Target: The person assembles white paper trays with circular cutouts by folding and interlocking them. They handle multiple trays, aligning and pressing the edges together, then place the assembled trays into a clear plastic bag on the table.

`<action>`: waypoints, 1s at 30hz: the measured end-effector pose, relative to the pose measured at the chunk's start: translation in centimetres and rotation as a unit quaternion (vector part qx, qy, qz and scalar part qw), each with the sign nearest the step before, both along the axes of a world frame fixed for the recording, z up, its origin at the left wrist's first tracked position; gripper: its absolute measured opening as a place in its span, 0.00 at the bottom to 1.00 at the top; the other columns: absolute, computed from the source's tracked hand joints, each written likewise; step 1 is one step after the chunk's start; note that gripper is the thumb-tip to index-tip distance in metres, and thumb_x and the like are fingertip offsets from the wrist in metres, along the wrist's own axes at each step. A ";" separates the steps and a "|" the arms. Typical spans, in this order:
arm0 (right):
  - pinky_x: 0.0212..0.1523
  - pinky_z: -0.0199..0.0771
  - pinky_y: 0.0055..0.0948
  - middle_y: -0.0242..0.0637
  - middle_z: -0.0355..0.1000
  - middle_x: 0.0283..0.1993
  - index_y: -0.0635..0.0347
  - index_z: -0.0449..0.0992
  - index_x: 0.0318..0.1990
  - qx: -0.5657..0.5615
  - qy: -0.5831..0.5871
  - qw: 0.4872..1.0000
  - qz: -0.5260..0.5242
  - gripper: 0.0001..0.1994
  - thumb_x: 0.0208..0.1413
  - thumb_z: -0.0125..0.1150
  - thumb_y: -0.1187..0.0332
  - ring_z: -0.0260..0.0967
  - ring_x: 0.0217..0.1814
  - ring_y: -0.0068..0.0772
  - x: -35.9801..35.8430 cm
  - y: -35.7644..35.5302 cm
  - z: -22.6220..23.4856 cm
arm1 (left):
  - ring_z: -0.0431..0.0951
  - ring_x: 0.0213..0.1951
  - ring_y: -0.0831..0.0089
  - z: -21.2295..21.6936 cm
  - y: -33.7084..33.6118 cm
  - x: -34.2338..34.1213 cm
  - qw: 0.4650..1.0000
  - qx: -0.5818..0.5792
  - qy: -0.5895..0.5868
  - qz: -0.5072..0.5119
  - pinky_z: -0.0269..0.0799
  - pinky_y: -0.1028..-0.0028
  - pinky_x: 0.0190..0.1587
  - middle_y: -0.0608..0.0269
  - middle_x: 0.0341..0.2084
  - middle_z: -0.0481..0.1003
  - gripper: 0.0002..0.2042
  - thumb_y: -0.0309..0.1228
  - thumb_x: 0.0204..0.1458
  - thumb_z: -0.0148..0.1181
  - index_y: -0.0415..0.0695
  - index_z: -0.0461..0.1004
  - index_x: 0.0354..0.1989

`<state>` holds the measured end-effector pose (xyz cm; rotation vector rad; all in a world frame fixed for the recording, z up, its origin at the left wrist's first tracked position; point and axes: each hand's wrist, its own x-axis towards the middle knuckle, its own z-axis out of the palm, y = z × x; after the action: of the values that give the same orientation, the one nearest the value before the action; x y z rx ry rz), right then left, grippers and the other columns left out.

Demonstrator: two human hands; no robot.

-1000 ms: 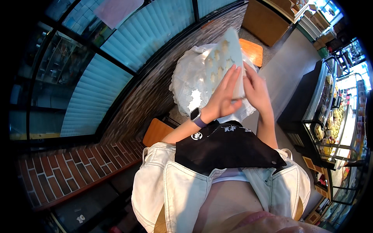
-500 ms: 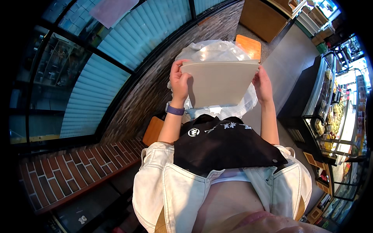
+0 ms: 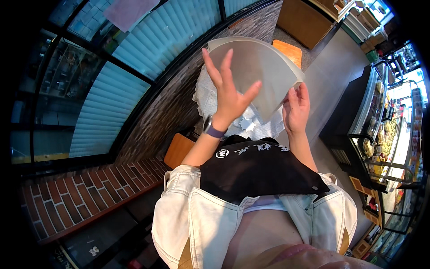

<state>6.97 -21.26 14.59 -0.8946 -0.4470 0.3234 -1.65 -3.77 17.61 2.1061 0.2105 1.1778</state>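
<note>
A few thin, flexible grey sheets (image 3: pixel 248 60), seemingly stacked, are held up in front of me, bowed into a curve and tilted. My right hand (image 3: pixel 297 110) grips them at their right corner between thumb and fingers. In front of their left part, my left hand (image 3: pixel 230 98) is raised with its fingers spread and nothing held. Whether a fingertip brushes the sheet, I cannot tell. Below and behind the sheets is a round table with a crinkled, clear plastic cover (image 3: pixel 205 96). A small white piece (image 3: pixel 246 123) lies on it near my side.
An orange-brown chair (image 3: pixel 289 51) stands beyond the table, and another wooden seat (image 3: pixel 178 150) is at the near left. A brick wall with a ledge (image 3: pixel 94 190) and windows (image 3: pixel 109 112) runs along the left. To the right stands a glass display case (image 3: pixel 365 119).
My left hand has let go of the sheets' left edge and opened, moving right in front of them. The sheets have gone from flat to curved, their far edge higher. My right hand keeps its hold.
</note>
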 end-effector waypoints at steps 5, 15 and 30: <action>0.67 0.59 0.33 0.40 0.65 0.64 0.65 0.58 0.69 0.027 -0.039 0.999 0.015 0.25 0.66 0.53 0.77 0.62 0.66 0.30 -2.8 1.1 -0.2 | 0.37 0.74 0.40 0.7 -2.5 -0.6 0.996 0.023 -0.032 -0.078 0.44 0.47 0.71 0.34 0.73 0.35 0.48 0.47 0.46 0.72 0.42 0.53 0.71; 0.66 0.59 0.32 0.41 0.60 0.62 0.65 0.57 0.69 -0.064 -0.205 0.977 0.003 0.34 0.53 0.59 0.85 0.60 0.65 0.33 -4.2 3.4 -2.1 | 0.79 0.51 0.60 -2.6 -3.1 -1.5 0.971 -0.149 -0.043 -0.181 0.77 0.67 0.52 0.49 0.56 0.72 0.23 0.22 0.59 0.56 0.39 0.63 0.64; 0.56 0.70 0.34 0.39 0.77 0.45 0.62 0.72 0.56 -0.313 -0.335 0.882 -0.106 0.21 0.54 0.66 0.76 0.74 0.52 0.37 -2.1 0.9 -2.5 | 0.71 0.54 0.71 -9.6 -0.9 -1.4 0.954 -0.200 -0.011 -0.223 0.71 0.74 0.51 0.59 0.54 0.68 0.17 0.19 0.60 0.54 0.41 0.67 0.58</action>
<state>4.89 -20.39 12.13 -1.6918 -0.9002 -0.0739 -3.04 -4.70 8.03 1.6656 -0.0396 0.8077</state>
